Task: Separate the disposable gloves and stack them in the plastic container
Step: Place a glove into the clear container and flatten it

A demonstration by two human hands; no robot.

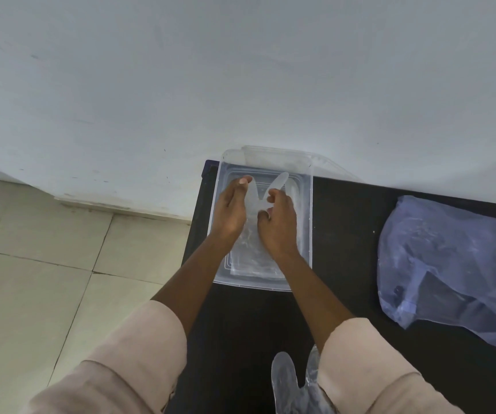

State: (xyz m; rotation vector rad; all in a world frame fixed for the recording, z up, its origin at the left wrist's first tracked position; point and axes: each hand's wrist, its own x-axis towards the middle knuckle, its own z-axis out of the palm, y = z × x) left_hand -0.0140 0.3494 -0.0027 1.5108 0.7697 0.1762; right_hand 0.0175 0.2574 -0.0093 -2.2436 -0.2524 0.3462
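Observation:
A clear plastic container sits on the black table at its far left end. Inside it lies a clear disposable glove, its fingers pointing toward the wall. Both hands are inside the container on top of that glove. My left hand lies flat along the glove's left side with fingers stretched out. My right hand presses down on the glove's middle with fingers curled. More clear gloves lie at the table's near edge, partly hidden by my right sleeve.
A bluish plastic bag lies crumpled on the black table to the right. A clear lid leans behind the container against the white wall. Tiled floor drops off left of the table.

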